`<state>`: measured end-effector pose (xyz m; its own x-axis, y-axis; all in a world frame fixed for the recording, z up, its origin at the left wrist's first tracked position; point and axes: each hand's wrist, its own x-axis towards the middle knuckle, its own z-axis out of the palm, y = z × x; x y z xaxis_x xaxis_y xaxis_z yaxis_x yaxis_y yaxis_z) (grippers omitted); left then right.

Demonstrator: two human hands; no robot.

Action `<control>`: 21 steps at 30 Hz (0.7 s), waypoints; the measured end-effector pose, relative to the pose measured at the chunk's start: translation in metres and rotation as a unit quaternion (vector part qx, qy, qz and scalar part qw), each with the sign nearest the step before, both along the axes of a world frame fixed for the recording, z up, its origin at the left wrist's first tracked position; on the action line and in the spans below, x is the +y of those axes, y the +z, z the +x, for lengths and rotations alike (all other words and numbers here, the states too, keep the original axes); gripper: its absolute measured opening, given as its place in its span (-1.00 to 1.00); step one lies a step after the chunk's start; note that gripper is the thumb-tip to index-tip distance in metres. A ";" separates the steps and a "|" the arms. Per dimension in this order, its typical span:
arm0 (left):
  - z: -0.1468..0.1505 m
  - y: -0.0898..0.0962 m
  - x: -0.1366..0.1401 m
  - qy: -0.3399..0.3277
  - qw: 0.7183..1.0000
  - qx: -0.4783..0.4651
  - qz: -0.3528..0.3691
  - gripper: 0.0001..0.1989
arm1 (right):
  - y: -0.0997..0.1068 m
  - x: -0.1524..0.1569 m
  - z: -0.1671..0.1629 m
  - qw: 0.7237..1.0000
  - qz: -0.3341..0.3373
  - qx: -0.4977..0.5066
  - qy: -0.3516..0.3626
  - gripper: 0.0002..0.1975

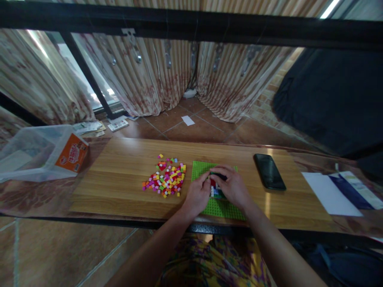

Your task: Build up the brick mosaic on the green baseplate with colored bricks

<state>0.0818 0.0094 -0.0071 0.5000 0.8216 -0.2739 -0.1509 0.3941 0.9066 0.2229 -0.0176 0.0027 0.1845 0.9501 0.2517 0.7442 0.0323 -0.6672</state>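
Both hands meet over a green studded baseplate on the wooden board. Between them is a small toy-brick build with red, white, blue and dark green parts, largely covered by the fingers. My left hand is closed, its thumb and fingertips pressed to the build's far left side. My right hand curls around the far right side, its fingertips close to the left ones. A dark strip shows under the right fingers; I cannot make out whether it is a loose brick or part of the build.
Left of the baseplate lies a spread pile of small colourful bricks. A black phone rests on the wooden board to the right. A clear plastic box with an orange label stands far left, papers far right. A dark bar crosses above.
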 end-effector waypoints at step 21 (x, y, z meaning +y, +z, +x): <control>-0.002 0.008 -0.006 0.029 0.999 0.013 0.040 -0.74 | 0.007 0.004 0.006 0.996 -0.061 0.050 0.036 -0.80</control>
